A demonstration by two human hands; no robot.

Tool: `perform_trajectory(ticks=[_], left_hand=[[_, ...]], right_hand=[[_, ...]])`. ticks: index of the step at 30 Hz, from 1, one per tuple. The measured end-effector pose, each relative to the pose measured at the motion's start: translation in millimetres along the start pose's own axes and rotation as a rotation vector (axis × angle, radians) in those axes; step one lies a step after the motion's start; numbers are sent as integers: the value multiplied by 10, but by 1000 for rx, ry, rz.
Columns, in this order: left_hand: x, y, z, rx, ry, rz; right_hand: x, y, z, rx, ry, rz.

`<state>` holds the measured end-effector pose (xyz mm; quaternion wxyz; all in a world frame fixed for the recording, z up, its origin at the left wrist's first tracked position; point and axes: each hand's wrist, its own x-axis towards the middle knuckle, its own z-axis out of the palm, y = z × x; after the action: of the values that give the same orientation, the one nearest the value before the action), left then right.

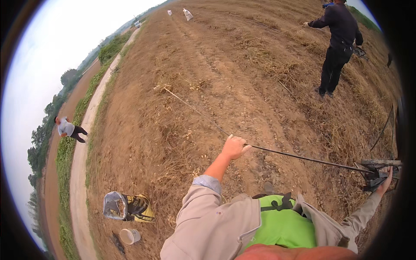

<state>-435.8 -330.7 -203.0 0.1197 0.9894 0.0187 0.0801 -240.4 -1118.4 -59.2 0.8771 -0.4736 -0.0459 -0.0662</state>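
Nearest, the person's tan jacket [229, 216] hangs open over a bright green garment [286, 227]. To the right, the right hand [385, 178] is against a dark frame [372, 181] at the near end of a long, slender pole [299, 157]; how tightly its fingers close there I cannot tell. The left hand [235, 147], out in front of the body, is wrapped around the pole partway along, its fingers curled closed. The pole's long axis runs slantwise across the front, from the frame at near right, beneath the left hand, to a tip at far left. It looks dark on the near side of that hand and paler beyond it. The tip is by a clump of dry plants [162, 82], and more dry stalks lie along both sides of its line.

At near left, well apart from the pole, a yellow-and-black bag [143, 209] lies with its pale-lined mouth open, just beside a tilted whitish bucket [130, 236]. Farther off, a person in dark clothes [340, 34] stands at right, holding a thin rod, and a person in a grey top [66, 127] stands at left by a pale path [82, 173]. Farther still are two white sacks [187, 14] on the brown field [216, 73], and trees [52, 108] at far left.
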Motion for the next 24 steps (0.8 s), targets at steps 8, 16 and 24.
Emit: perform_trajectory(ticks=[8,16,24], left_hand=[[-283,117,-278,-182,406,-754],[-160,821,-412,-280,650,-700],[-521,814,-701,-77,79,-844]], right_hand=[[195,2070,1704,-929,399,58],[-1276,4087,4228,-634,-674,253],[-2035,4196,4869,1,-968,1057]])
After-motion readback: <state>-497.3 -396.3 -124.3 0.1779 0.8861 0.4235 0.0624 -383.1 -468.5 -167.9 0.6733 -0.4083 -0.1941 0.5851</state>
